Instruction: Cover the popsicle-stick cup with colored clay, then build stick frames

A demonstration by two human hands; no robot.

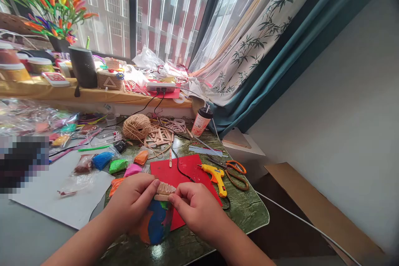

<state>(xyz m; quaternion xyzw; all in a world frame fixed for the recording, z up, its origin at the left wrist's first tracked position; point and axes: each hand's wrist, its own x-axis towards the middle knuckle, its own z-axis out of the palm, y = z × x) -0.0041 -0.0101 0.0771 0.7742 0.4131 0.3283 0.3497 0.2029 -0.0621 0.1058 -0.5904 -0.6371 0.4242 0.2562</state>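
Observation:
Between my hands is a small piece made of wooden craft sticks [165, 190], with short bits set side by side along one strip. My left hand [137, 193] pinches its left end between thumb and fingers. At the right end, the fingertips of my right hand [195, 205] are closed on it too. Just below stands an object covered in blue, orange and green clay [156, 222], partly behind my left hand. Whether the wooden piece touches it, I cannot tell. A red sheet [187, 166] lies under and behind my hands, with a yellow glue gun [215, 178] on its right side.
Orange-handled scissors [237, 174] lie right of the glue gun. Farther back are a twine ball [136, 126], loose craft sticks [158, 135] and a lidded paper cup [202, 121]. Bagged clay [118, 165] sits left, near a white sheet [77, 203]. A black cord [177, 158] crosses the table.

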